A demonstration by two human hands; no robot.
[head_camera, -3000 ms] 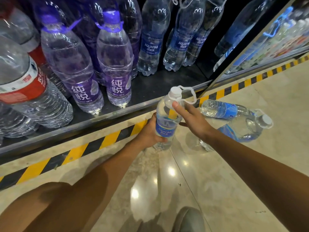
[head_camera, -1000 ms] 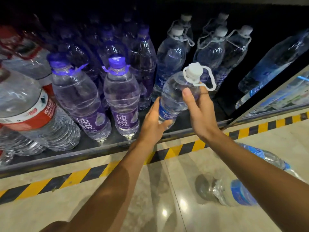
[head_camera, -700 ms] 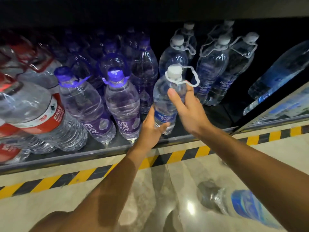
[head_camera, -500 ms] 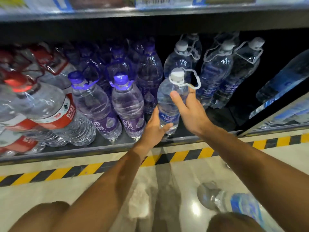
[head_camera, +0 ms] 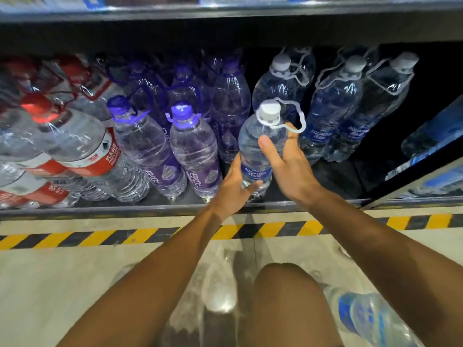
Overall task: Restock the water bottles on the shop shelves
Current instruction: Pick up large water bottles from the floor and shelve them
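Note:
A clear Aquafina bottle (head_camera: 258, 149) with a white cap, loop handle and blue label stands upright at the front of the bottom shelf (head_camera: 160, 209). My left hand (head_camera: 231, 187) grips its base from the left. My right hand (head_camera: 288, 164) holds its upper body, thumb across the front. Behind it stand three more Aquafina bottles (head_camera: 333, 103). Another bottle with a blue label (head_camera: 363, 319) lies on the floor at the lower right.
Purple-capped bottles (head_camera: 193, 151) stand just left of the held bottle, red-labelled ones (head_camera: 82, 149) further left. A yellow-black hazard stripe (head_camera: 130, 236) runs along the floor before the shelf. My knee (head_camera: 288, 304) is at the bottom centre. Bare shelf space lies right of the Aquafina bottles.
Both hands lifted the Aquafina bottle from the floor to the shelf's front and stood it upright beside the purple bottles. The view rose to show the upper shelf edge.

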